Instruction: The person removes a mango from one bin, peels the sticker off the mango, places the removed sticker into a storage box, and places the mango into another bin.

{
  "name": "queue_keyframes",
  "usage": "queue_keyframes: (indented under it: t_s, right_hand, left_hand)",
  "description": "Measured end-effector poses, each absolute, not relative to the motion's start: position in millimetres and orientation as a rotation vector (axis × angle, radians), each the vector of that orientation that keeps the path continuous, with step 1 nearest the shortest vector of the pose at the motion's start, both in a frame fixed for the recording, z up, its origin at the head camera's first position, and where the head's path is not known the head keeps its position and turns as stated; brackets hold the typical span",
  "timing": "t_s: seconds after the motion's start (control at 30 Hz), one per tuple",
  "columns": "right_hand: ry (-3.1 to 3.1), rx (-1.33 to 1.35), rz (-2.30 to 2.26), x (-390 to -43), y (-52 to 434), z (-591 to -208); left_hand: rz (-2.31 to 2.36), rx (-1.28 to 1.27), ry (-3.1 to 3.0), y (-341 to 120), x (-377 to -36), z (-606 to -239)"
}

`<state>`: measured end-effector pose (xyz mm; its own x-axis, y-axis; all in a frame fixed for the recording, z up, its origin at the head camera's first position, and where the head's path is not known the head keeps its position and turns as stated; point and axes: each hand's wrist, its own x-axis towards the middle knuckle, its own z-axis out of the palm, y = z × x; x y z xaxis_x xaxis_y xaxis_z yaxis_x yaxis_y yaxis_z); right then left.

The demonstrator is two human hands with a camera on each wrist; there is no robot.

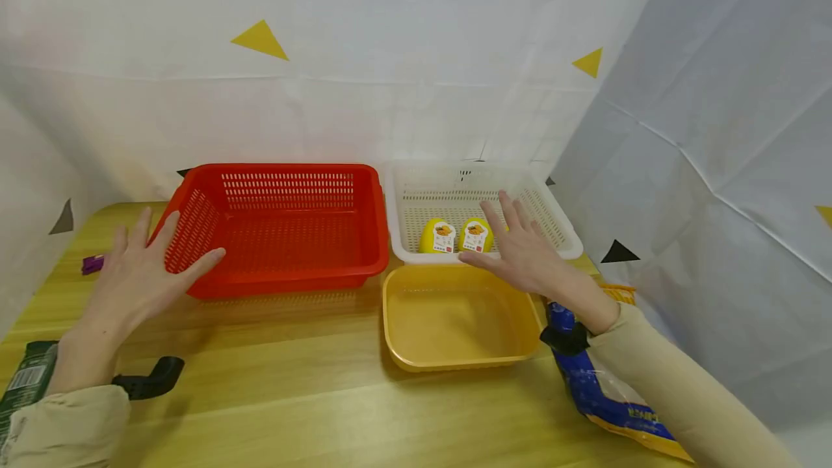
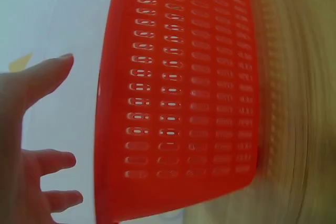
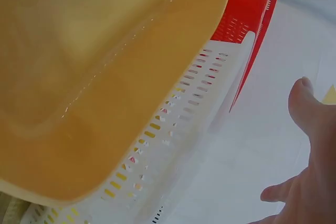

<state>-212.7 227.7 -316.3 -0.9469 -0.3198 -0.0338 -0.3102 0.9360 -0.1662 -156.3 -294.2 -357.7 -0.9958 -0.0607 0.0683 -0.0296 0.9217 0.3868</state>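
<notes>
My left hand (image 1: 139, 266) is spread flat at the left end of a red slotted basket (image 1: 286, 226), fingers straight, thumb near its front corner; whether it touches is unclear. In the left wrist view the red basket's wall (image 2: 189, 93) fills the frame beside my fingers (image 2: 47, 72). My right hand (image 1: 520, 244) hovers open over the front right of a white slotted basket (image 1: 552, 208) holding two yellow packets (image 1: 458, 235). A yellow tub (image 1: 458, 316) sits just in front, empty; it looms large as the yellow tub (image 3: 94, 66) in the right wrist view.
A blue and yellow bag (image 1: 611, 396) lies under my right forearm at the table's right edge. A small purple object (image 1: 92, 263) sits at the far left. A dark green packet (image 1: 26, 381) lies by my left wrist. White cloth walls enclose the wooden table (image 1: 292, 396).
</notes>
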Motion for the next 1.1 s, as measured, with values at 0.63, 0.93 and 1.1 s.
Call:
queue_keyframes:
  t_s: [0.63, 0.93, 1.1]
  right_hand:
    - [2.876, -0.595, -0.63, -246, 213, -310]
    - [2.783, -0.658, -0.613, -272, 204, -304]
    - [2.713, -0.664, -0.55, -286, 202, -305]
  left_hand:
    - [-1.25, 0.294, -2.768, -303, -161, -384]
    - [-1.485, 0.298, -2.646, -307, -152, -393]
    - [-1.499, 0.212, -2.679, -312, -149, -397]
